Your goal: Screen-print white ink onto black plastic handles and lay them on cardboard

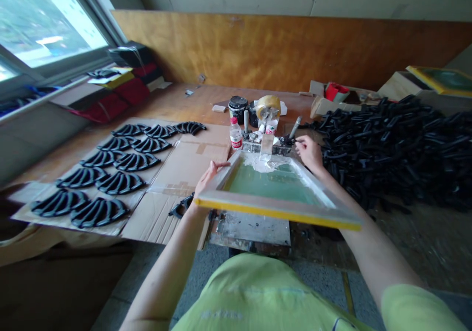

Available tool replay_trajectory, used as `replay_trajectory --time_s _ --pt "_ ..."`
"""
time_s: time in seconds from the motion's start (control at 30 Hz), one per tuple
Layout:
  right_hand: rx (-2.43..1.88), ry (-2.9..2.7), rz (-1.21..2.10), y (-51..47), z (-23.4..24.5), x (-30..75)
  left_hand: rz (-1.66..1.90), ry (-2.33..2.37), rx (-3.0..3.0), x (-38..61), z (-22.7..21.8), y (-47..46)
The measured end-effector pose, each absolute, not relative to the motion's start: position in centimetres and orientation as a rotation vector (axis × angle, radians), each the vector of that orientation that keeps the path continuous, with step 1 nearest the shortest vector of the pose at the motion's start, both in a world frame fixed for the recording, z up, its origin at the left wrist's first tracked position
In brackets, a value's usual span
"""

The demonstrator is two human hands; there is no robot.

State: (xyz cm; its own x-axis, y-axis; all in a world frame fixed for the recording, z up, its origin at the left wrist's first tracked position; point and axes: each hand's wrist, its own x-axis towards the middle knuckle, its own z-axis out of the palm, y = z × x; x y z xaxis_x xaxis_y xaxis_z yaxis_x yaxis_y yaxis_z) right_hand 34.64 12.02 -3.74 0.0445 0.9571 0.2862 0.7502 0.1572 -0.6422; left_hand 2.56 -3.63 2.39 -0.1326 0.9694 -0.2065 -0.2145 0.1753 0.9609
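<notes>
At the left of the frame we see rows of black, slatted fan-shaped pieces [120, 182] lying on a flattened cardboard sheet [184, 156]. Another black slatted piece [179, 207] lies partly behind our left forearm, below centre. Our left hand [207, 177] touches the left side of a screen-printing frame [271, 213] with green mesh [271, 186]; its lower fingers are hidden, so we cannot tell how tightly they close. The frame sits tilted at centre, above a metal plate [254, 228]. Behind it stand a red-capped bottle [236, 138] and a black jar [238, 108]. Right of centre, our right hand [309, 151] has its fingertips drawn close together beside a dark clamp [286, 141]; we cannot tell whether they hold anything. A heap of black parts [398, 149] fills the right side.
</notes>
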Motion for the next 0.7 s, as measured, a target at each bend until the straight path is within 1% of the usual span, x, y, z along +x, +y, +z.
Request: replay_trajectory --time_s 0.07,0.13,0.17,0.23,0.27,0.4,0.43,0.53,0.57,0.63,0.7 --pt "-1.783 -1.64 0.405 10.5 -6.0 36.2 1.404 1.166 0.865 3.4 3.9 -1.8" --pt "-1.786 -1.77 0.49 8.1 -8.3 35.9 1.457 1.134 0.858 4.0 4.3 -0.3" --pt "-1.712 -1.91 0.538 6.8 -9.2 35.3 1.476 1.144 0.83 4.3 4.0 0.0" --pt "-1.525 -2.192 0.549 4.5 -10.2 33.2 1.493 1.183 0.752 5.1 2.4 -0.2" --pt "-1.461 -2.292 0.509 3.5 -10.2 32.0 1.443 1.199 0.716 5.6 1.2 -0.9" --pt "-1.407 -2.361 0.326 -0.6 -8.5 27.3 0.909 1.173 0.585 8.5 -4.1 -5.4" --pt "-1.352 -2.374 0.319 -1.7 -8.0 26.3 0.847 1.164 0.545 9.0 -5.1 -6.5" --pt "-1.059 -2.493 0.396 -4.2 -7.2 24.5 0.91 1.232 0.443 8.3 -7.5 -8.9" --pt "-1.026 -2.504 0.435 -4.6 -7.2 24.9 0.949 1.29 0.422 7.1 -8.2 -9.4" --pt "-1.197 -2.454 0.464 -4.7 -7.5 27.5 1.013 1.464 0.385 3.2 -9.5 -10.4" --pt "-1.605 -2.34 0.402 -4.5 -8.2 31.9 1.065 1.717 0.3 -2.0 -11.2 -11.8"
